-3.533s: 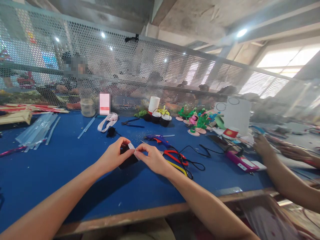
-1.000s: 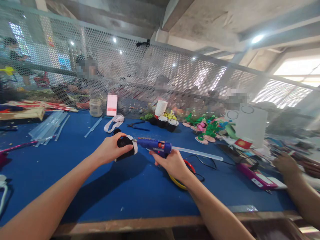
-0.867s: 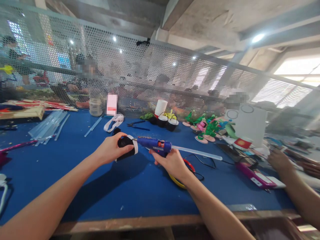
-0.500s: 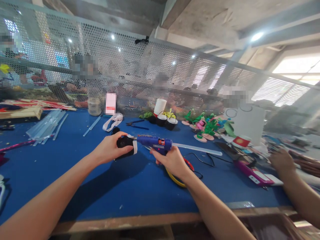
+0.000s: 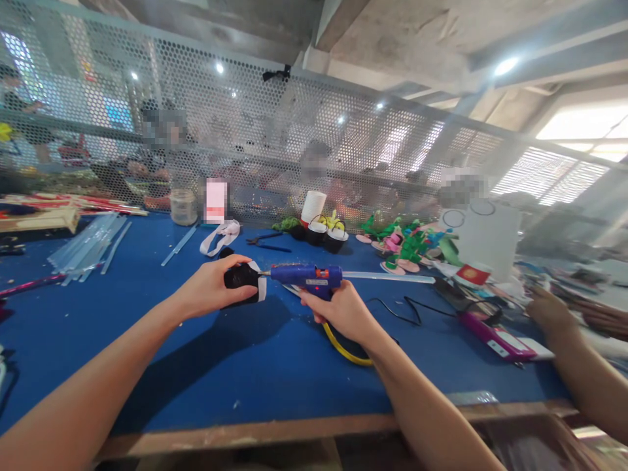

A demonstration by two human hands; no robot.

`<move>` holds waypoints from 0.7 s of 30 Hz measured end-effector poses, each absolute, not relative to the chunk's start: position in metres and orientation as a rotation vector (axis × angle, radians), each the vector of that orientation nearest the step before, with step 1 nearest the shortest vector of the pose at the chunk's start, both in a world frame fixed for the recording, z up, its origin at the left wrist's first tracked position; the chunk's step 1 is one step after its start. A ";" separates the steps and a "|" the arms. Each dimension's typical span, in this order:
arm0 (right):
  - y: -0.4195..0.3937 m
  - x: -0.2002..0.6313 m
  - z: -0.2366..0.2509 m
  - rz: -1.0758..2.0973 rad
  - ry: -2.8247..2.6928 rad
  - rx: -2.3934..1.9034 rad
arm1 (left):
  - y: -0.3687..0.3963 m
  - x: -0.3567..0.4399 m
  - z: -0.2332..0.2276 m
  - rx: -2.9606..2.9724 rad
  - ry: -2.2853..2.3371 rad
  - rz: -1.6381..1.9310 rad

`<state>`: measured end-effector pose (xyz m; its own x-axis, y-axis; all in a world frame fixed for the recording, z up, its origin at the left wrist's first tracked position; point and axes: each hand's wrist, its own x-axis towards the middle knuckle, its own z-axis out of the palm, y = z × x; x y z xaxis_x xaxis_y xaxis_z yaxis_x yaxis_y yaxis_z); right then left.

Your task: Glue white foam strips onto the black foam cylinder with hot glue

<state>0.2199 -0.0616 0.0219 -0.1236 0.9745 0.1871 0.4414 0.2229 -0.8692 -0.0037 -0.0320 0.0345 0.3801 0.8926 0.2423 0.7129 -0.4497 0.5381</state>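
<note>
My left hand [image 5: 206, 286] is closed around a small black cup-shaped piece [image 5: 240, 282] with a white band at its right end, held on its side above the table. My right hand [image 5: 346, 311] grips a blue hot glue gun [image 5: 307, 278] with a small red light lit. Its nozzle points left and meets the white-edged end of the black piece; whether it touches I cannot tell. A clear glue stick [image 5: 387, 277] sticks out of the gun's back. Under my right hand lie scissors with a yellow handle [image 5: 346, 347], partly hidden.
Loose glue sticks [image 5: 88, 245], a white ribbon [image 5: 220, 237], pliers [image 5: 269, 243] and small black baskets [image 5: 335, 239] lie on the blue table [image 5: 235, 392]. Green figures [image 5: 412, 245] and a purple power strip [image 5: 495, 337] are to the right, near a co-worker's hand [image 5: 552, 311]. A perforated screen [image 5: 265, 131] stands behind.
The glue gun has turned more level, its back end now slightly higher. My left hand and the black piece have shifted a little left in view.
</note>
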 end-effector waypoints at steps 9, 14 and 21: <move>-0.063 0.223 0.026 0.876 -1.743 -1.326 | -0.033 -0.003 0.035 2.322 1.367 0.809; -0.063 0.226 0.025 0.863 -1.767 -1.321 | -0.034 -0.003 0.038 2.310 1.402 0.795; -0.066 0.227 0.029 0.861 -1.830 -1.350 | -0.033 -0.005 0.038 2.339 1.368 0.807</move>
